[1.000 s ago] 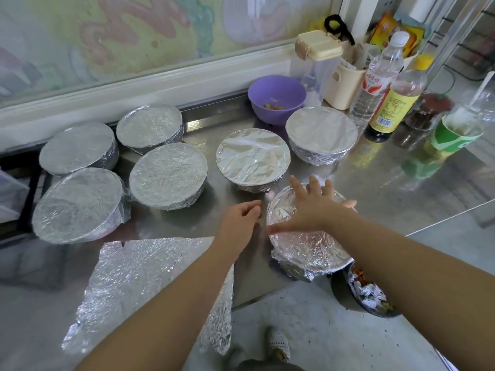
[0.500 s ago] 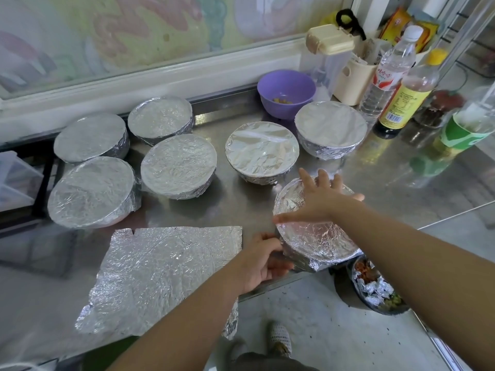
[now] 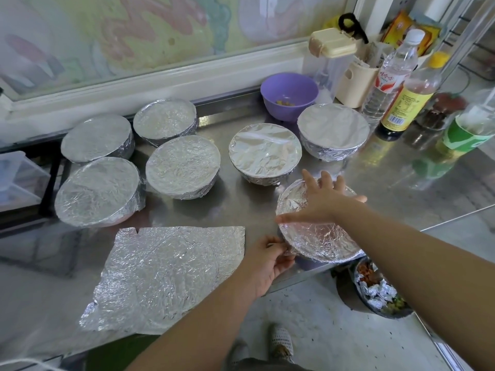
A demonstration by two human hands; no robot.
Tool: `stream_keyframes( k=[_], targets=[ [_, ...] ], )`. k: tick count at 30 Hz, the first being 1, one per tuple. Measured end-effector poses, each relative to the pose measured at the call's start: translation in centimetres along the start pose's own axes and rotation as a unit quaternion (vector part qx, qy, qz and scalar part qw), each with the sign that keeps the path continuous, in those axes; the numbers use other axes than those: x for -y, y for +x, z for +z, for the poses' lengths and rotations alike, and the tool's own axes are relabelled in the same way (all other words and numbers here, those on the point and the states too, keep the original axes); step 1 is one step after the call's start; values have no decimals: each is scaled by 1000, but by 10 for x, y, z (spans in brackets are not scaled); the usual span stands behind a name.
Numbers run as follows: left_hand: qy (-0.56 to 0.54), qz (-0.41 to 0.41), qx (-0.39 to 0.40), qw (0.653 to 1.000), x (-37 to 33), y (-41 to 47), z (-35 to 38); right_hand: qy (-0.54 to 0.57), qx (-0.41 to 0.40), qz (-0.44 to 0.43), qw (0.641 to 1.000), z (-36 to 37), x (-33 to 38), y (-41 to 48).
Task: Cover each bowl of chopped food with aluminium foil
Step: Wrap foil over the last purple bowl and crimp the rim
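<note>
While right hand [image 3: 321, 203] presses foil-topped bowl [image 3: 324, 243], fingers [image 3: 310, 182] spread | left hand [image 3: 263, 263] fingers pinch its foil [image 3: 290, 250]

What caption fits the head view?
Right hand presses the nearest foil-topped bowl while left hand pinches its edge; six covered bowls stand behind.

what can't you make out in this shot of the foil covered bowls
All head view.
- Food in the six covered bowls and the near bowl: hidden by foil.
- Left hand fingertips gripping the near bowl's rim: tucked under it.
- Purple bowl contents: too small.
- Bottle labels: too small to read.
- Floor bin: partly behind the right forearm.
</note>
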State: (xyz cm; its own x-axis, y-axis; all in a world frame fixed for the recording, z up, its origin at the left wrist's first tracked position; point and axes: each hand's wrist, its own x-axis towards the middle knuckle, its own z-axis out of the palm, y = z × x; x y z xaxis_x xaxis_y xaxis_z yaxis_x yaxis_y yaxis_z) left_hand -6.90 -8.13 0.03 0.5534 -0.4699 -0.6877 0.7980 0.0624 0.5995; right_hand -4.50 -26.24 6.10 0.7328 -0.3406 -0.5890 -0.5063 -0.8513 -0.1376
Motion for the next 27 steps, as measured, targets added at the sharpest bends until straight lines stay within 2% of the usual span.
stream_keyframes(
  k=[5,8,12,15,18,20,24,27],
  targets=[
    [6,-27,78,997,-7,-2,-15,0,-2,0,1000,0,0,0],
    [52,-5,131,990,-4,-2,-22,2,-3,-1,1000,1,0,0],
    [235,87,112,962,-3,0,-23,0,-3,-1,1000,1,-1,0],
    [309,151,80,936,-4,4,-23,1,-3,-2,1000,2,-1,0],
    [345,161,74,922,-13,7,-24,1,-2,-1,1000,2,-1,0],
    [363,138,80,918,-23,7,-25,2,-2,-2,1000,1,-1,1],
    [245,36,108,963,-30,7,-22,7,-7,0,1000,2,0,-1],
    [101,-4,49,994,-19,7,-16,8,-10,3,1000,3,0,-1]
  ],
)
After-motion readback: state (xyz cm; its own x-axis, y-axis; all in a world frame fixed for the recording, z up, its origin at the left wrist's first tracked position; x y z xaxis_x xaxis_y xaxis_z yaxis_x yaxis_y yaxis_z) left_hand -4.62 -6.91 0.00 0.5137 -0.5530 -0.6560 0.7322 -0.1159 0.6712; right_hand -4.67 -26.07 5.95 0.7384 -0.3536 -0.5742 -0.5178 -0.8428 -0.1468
